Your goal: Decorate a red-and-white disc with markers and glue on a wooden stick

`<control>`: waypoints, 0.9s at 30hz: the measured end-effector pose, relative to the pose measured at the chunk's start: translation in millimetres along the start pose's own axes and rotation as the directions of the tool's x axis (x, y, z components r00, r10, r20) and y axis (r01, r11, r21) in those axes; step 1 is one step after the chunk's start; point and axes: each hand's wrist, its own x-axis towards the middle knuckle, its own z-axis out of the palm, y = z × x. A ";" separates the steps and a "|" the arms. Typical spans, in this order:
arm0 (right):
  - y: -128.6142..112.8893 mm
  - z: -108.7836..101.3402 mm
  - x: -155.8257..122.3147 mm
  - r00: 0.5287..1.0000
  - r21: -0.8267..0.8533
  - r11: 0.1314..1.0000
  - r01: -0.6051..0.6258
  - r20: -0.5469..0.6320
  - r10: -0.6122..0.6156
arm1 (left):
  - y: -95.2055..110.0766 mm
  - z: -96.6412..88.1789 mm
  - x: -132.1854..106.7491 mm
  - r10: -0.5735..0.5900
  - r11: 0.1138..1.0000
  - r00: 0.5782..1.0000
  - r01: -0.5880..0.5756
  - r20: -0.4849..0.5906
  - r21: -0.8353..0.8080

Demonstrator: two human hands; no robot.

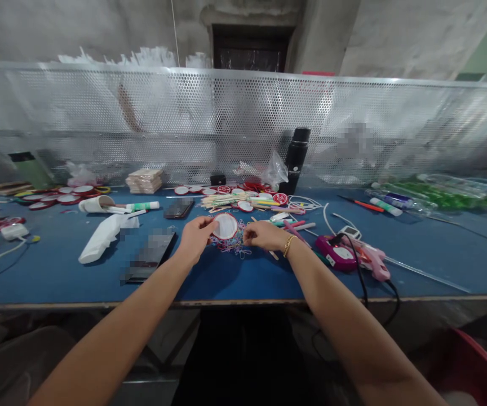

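Note:
Pinched at its left edge by my left hand (195,238) is a round white disc with a red rim (225,226), held above the blue table. Just right of the disc, my right hand (265,234) has its fingers closed and pointing down. Whatever they may hold is too small to make out. Beneath and between both hands lies a loose heap of small coloured wire clips or loops (230,246). Several wooden sticks (222,200) and more red-rimmed discs (246,206) lie just beyond the hands.
Left of me are a dark phone-like slab (153,256), a white plastic wrapper (102,239) and a tipped white cup (95,204). To the right sit a purple device (336,254) and a pink glue gun (374,260) with cables. A black bottle (296,160) stands by the perforated metal screen (247,113).

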 end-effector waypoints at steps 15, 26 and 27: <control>-0.9 -5.7 -2.1 0.992 0.048 0.998 0.042 -0.123 -0.036 | -1.9 -0.8 1.1 0.032 0.999 0.999 -0.033 -0.032 -0.027; -11.7 9.8 2.9 0.944 0.030 0.967 0.255 -0.226 -0.242 | -2.6 -0.6 1.8 0.041 0.997 0.997 -0.044 -0.059 -0.055; -14.7 12.9 3.0 0.936 0.024 0.957 0.291 -0.217 -0.279 | -2.9 -0.8 2.0 0.046 0.997 0.997 -0.050 -0.061 -0.054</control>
